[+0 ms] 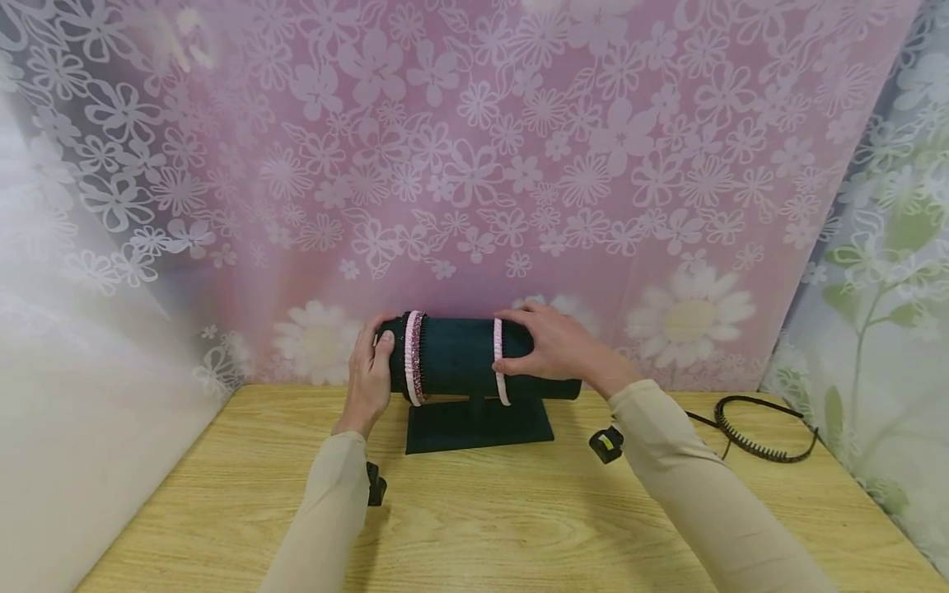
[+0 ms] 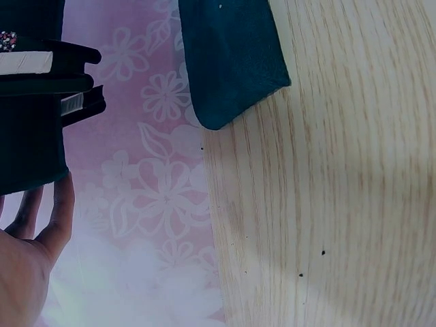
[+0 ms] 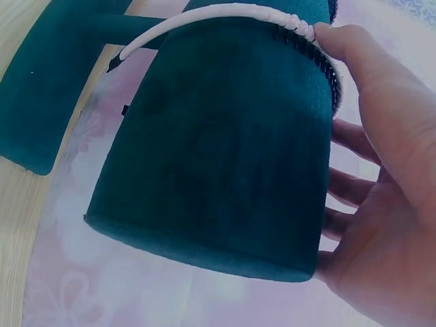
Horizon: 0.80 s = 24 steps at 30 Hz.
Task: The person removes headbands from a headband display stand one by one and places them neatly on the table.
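While the left hand grips the padded roll at its 9 o'clock end, thumb in front and fingers round the back, the right hand reaches over it from 3 o'clock; its thumb and forefinger are spread apart and hold a pink headband, the thumb tip pressed on the band; the other fingers lie behind the roll, and I cannot tell from the right wrist view how firmly they touch it.

The pink headband sits round the roll, right of its middle; a pale headband and a glittery headband sit side by side near the left hand; the roll is dark green and stands on a flat base at 6 o'clock, which rests on the wooden table.

Well apart from the roll, just past 3 o'clock, dark headbands lie on the table, one with teeth; at 12 o'clock, behind everything, hangs a pink flowered cloth.
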Tool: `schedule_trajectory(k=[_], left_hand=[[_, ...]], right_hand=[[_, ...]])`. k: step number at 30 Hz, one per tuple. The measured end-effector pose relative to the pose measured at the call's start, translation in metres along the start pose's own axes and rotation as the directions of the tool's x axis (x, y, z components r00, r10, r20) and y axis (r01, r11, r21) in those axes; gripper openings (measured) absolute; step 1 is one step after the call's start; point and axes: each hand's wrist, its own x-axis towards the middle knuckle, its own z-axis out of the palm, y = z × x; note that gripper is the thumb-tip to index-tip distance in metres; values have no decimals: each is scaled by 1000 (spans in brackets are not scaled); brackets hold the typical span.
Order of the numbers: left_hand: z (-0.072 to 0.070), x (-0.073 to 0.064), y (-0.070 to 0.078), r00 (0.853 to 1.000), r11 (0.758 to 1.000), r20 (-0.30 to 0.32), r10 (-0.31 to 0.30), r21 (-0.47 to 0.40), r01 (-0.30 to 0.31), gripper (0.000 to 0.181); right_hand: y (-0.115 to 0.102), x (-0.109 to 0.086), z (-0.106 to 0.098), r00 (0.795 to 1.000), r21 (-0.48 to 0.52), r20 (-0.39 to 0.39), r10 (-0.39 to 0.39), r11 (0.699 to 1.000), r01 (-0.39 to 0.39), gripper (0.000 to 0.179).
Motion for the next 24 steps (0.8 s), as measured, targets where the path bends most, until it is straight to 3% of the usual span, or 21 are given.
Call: schedule_trajectory(k=[24], left_hand=[[0,0,-1,1000,1000,4,1,2,-1,44]], right_hand=[[20,-16,-3,999,48,-38,-4,999,6,83]])
